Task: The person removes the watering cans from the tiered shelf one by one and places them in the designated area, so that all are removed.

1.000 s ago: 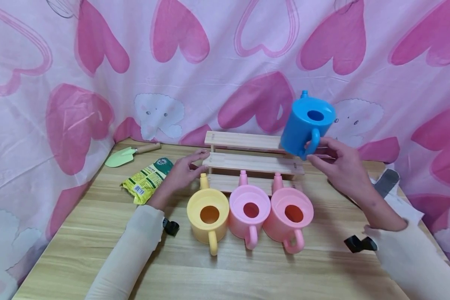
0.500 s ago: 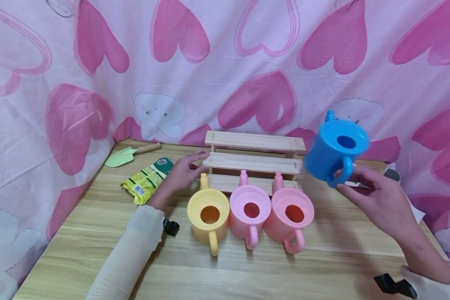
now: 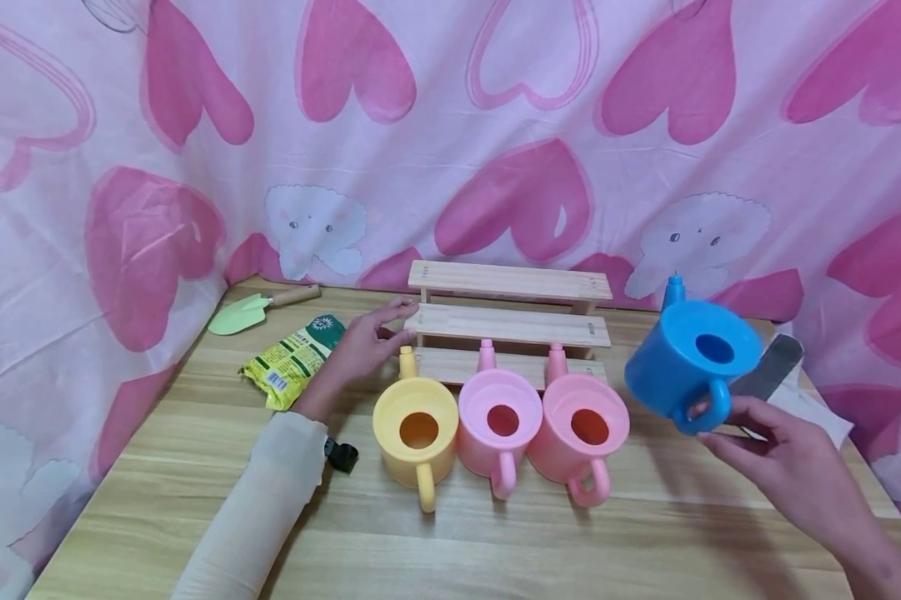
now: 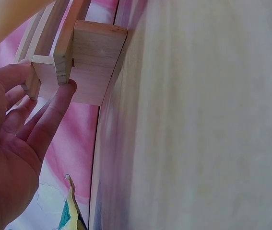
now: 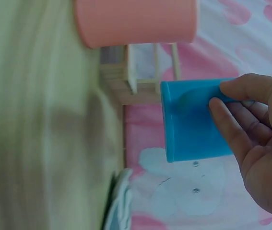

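Observation:
My right hand [image 3: 803, 475] pinches the handle of a blue watering can [image 3: 690, 358], held tilted above the table at the right. In the right wrist view the can's base [image 5: 193, 122] is clear of the tabletop. My left hand [image 3: 363, 346] holds the left end of a three-tier wooden shelf [image 3: 506, 325]; the left wrist view shows the fingertips [image 4: 68, 86] at the board ends. A yellow watering can [image 3: 416, 429], a light pink one [image 3: 499, 417] and a darker pink one [image 3: 581, 425] stand in a row before the shelf, partly hiding its lowest tier.
A yellow-green packet [image 3: 292, 362] lies left of my left hand, with a green trowel [image 3: 243, 315] behind it. At the right, a grey-and-white item [image 3: 776, 367] lies partly behind the blue can. A pink heart-print curtain [image 3: 495, 183] hangs around the table.
My right hand has carried the blue watering can rightward, down and toward me, from over the shelf's right end to beside it. The left hand and the three standing cans have stayed put.

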`<state>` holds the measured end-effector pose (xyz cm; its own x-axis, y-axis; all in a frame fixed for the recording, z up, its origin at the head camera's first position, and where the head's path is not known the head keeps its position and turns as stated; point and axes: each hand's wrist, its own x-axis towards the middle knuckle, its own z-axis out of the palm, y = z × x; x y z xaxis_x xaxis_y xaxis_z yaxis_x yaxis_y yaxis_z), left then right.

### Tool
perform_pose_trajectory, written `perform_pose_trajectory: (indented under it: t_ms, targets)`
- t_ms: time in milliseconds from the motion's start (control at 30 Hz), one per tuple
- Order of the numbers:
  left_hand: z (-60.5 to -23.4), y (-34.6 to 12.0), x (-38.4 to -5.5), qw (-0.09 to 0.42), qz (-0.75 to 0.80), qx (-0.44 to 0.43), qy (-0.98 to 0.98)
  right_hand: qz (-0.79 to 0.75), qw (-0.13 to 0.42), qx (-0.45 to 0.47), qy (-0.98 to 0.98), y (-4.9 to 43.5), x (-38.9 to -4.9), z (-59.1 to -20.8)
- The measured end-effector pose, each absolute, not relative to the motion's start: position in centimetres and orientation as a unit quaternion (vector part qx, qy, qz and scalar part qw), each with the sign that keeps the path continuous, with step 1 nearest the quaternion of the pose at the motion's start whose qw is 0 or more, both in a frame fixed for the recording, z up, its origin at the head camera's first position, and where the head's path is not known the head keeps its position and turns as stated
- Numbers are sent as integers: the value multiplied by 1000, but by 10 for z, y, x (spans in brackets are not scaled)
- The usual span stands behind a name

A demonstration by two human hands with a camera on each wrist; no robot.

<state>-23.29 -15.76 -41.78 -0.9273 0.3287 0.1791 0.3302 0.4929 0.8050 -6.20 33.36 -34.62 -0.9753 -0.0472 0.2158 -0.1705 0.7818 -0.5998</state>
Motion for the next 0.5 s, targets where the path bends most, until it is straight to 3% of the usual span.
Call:
perform_pose_trajectory:
  t_ms: [267,500]
  targets:
    - [-419,-158,-234,1,-459,-191,-868,327,27,51,-943,339,-53,-370]
    - [-417,-157,-234,5,-466,-199,-862,339,13,51,-939,337,-44,-384]
